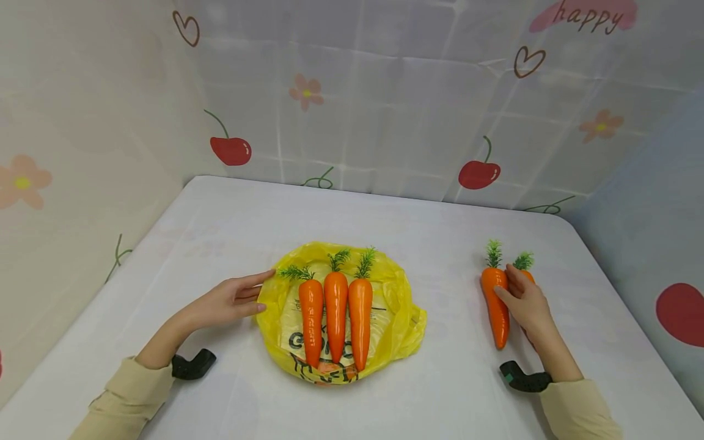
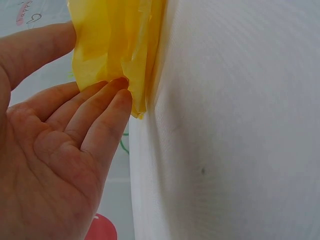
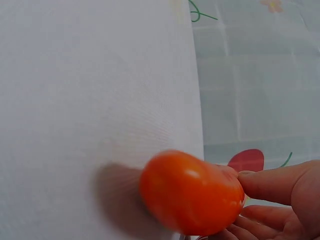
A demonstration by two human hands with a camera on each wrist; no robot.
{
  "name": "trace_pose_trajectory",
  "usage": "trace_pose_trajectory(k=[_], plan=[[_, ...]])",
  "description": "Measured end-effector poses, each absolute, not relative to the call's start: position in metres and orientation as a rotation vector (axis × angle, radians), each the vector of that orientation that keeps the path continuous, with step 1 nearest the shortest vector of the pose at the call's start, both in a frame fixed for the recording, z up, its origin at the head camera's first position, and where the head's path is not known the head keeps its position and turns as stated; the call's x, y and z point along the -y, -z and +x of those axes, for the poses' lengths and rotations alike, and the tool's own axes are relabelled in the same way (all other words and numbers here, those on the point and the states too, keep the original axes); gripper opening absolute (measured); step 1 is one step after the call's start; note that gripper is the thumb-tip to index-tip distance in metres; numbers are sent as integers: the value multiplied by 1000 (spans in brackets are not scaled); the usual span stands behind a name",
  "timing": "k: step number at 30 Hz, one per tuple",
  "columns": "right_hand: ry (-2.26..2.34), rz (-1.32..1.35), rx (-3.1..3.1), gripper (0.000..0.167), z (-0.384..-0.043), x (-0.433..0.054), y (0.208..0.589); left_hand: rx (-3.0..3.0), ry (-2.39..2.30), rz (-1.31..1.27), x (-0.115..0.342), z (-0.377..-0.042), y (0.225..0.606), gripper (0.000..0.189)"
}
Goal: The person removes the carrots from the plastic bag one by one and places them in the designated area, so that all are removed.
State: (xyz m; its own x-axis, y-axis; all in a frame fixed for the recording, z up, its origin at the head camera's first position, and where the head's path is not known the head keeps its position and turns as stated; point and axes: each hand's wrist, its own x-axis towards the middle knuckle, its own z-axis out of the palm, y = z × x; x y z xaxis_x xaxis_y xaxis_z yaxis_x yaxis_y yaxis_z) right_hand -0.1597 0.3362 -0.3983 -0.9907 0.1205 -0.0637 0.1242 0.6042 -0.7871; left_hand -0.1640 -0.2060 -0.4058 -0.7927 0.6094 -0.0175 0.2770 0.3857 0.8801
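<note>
Left hand (image 1: 228,299): fingers straight, touching the bag (image 1: 267,339). Right hand (image 1: 529,307): clamped on a carrot (image 1: 495,315) at the table's (image 1: 451,391) right, beside another carrot (image 1: 529,275). Three carrots (image 1: 336,318) lie within the bag. Risk: smooth skin may slip; a nudged neighbour may roll.

Yellow bag (image 1: 404,330): thin plastic, dark print, crumpled rim, on surface (image 1: 451,391); left hand (image 1: 233,298) touching its left edge.
Three carrots (image 1: 336,311): glossy orange, green tops, side by side on bag, tips toward person.
Held carrot (image 1: 493,302): same look, right of bag, pinched by right hand (image 1: 529,305).
Fifth carrot (image 1: 529,276): beside it, mostly hidden.
</note>
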Motion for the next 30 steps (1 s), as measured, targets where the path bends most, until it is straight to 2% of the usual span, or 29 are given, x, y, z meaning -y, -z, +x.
trace_pose_trajectory(k=[18,27,30], plan=[[1424,255,-2819,65,-160,-337,399,-2308,-1377,779,206,-165,406,64],[1336,164,-2972,80,-187,-378,446,-2302,-1379,791,207,-166,408,64],[1392,100,-2972,73,-181,-362,425,-2298,-1384,794,207,-166,408,64]])
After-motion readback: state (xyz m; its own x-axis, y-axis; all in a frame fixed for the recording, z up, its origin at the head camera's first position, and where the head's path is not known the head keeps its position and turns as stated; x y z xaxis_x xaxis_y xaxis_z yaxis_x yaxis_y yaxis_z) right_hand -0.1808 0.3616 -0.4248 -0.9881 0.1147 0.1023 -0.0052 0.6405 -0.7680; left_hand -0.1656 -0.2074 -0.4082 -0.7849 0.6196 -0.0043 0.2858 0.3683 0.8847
